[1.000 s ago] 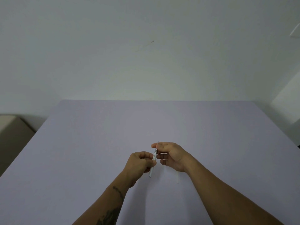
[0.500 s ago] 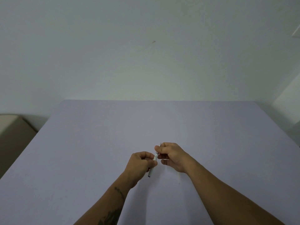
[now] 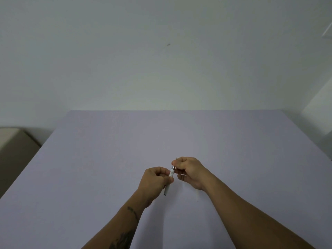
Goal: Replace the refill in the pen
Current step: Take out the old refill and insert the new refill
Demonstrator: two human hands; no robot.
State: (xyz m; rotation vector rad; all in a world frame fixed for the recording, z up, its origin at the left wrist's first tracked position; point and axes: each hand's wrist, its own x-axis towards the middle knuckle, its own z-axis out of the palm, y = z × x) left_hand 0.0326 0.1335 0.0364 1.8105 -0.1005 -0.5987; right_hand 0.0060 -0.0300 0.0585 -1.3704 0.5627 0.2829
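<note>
Head view: both hands meet over the lilac tabletop (image 3: 107, 159), above its near middle.
Left hand (image 3: 155, 178): grip clenched round the white pen (image 3: 171, 174) barrel, whose dark end points down at the tabletop.
Right hand (image 3: 190, 169): grip pinching the metal tip section.
Change: a second ago more of the tip showed; the right fingers have since closed lower and shifted round it.
Meaning: likely the tip is being twisted; whether on or off, cannot tell.

Above the table (image 3: 89, 177), near its middle, the left hand (image 3: 155, 180) sits at 8 o'clock of the right hand (image 3: 191, 170); the pen (image 3: 170, 177) runs between them, tip toward 1 o'clock.
</note>
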